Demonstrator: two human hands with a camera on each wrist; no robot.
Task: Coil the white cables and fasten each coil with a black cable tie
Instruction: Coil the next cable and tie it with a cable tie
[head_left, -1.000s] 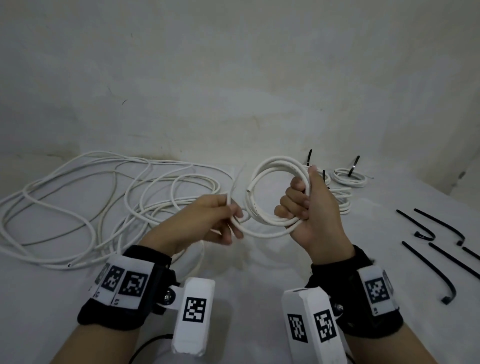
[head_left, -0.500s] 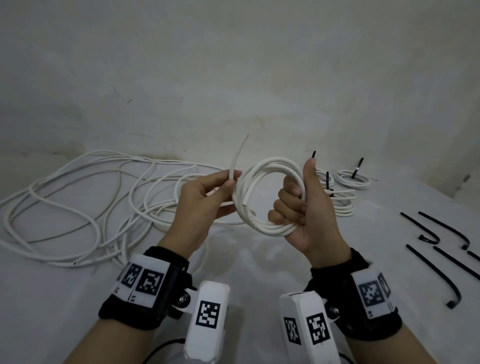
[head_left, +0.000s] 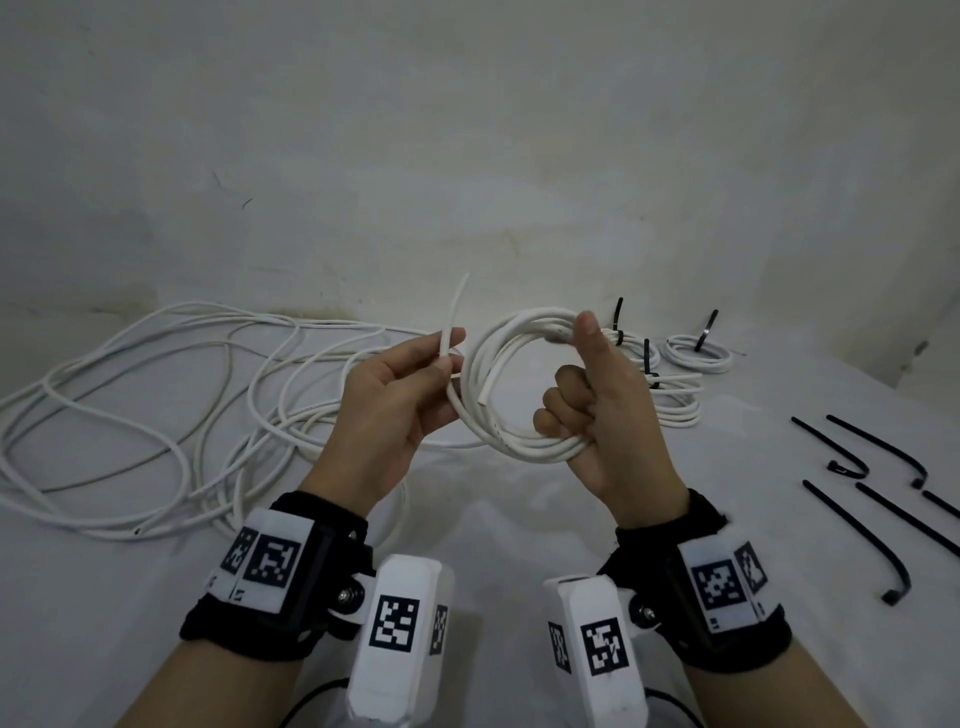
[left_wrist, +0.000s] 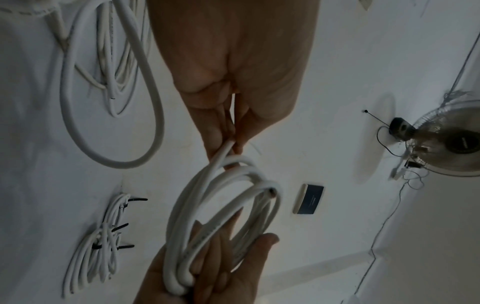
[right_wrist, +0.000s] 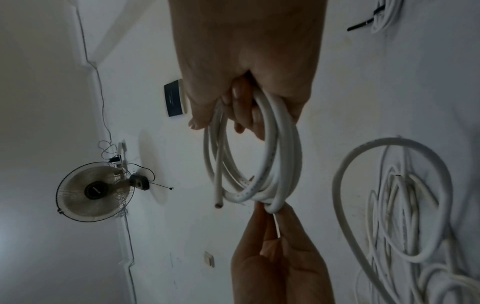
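My right hand (head_left: 576, 374) grips a coil of white cable (head_left: 524, 447) held up above the surface, fingers curled through its right side and thumb pressed on its top. My left hand (head_left: 448, 359) pinches the cable's free tail (head_left: 453, 317) just left of the coil; the tail points up. In the left wrist view the left hand (left_wrist: 231, 142) pinches the strand where it joins the coil (left_wrist: 207, 197). In the right wrist view the right hand (right_wrist: 246, 107) holds the coil (right_wrist: 283, 164), and a cut cable end (right_wrist: 218, 197) hangs inside the loop.
Loose white cables (head_left: 156, 415) sprawl over the left of the white surface (head_left: 519, 530). Three tied coils (head_left: 675, 395) lie at the back right near the wall (head_left: 467, 156). Several black cable ties (head_left: 857, 535) lie at the right. A fan (right_wrist: 96, 191) hangs on a wall.
Both hands have risen with the coil. My left hand has swung the free tail from low beside the coil to upright at its left edge, and the loop now faces me more.
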